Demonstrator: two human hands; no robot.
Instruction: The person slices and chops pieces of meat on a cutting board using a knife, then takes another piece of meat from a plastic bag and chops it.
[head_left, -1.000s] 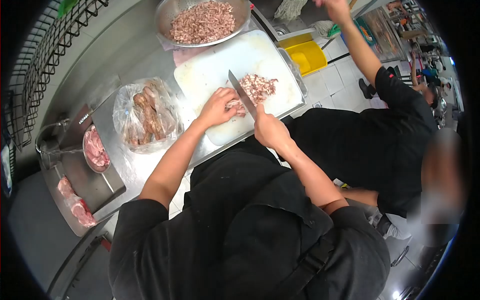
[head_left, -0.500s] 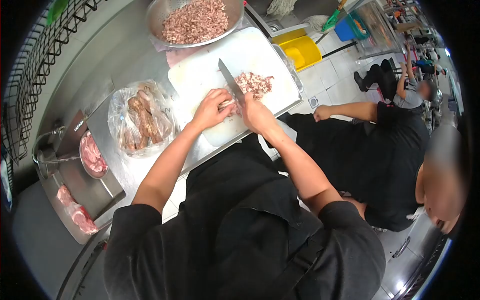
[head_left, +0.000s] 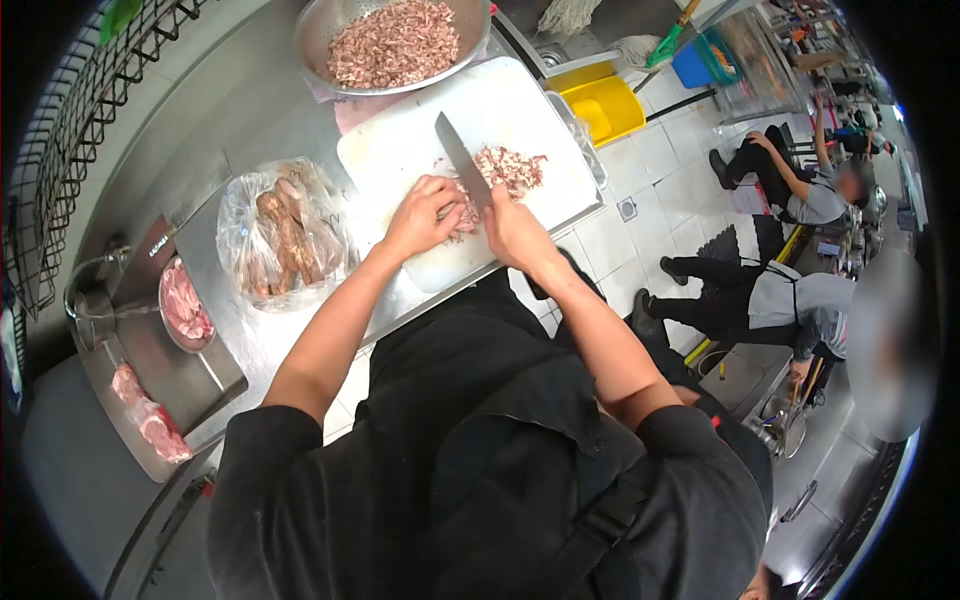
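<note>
My right hand [head_left: 515, 235] is closed around the handle of a kitchen knife [head_left: 462, 158], whose blade points away from me over a white cutting board [head_left: 400, 150]. Curled fingers of my left hand [head_left: 424, 214] press on a piece of pinkish meat [head_left: 463, 222] just left of the blade; part of that meat is hidden by the fingers. Small chopped meat bits [head_left: 512, 172] lie in a pile right of the knife. Beyond the board stands a metal colander [head_left: 312, 52] heaped with chopped meat [head_left: 392, 45].
Left of the board lies a clear plastic bag [head_left: 240, 225] of long brown pieces. Farther left are a bowl of raw meat [head_left: 187, 305] and larger raw cuts [head_left: 150, 415] by the sink. A yellow bucket [head_left: 605, 108] stands on the floor; a person in grey [head_left: 780, 300] is at right.
The knife and my hands have shifted only slightly at the meat. The nearby person in black at my right has moved toward behind me, revealing the floor and another person in grey.
</note>
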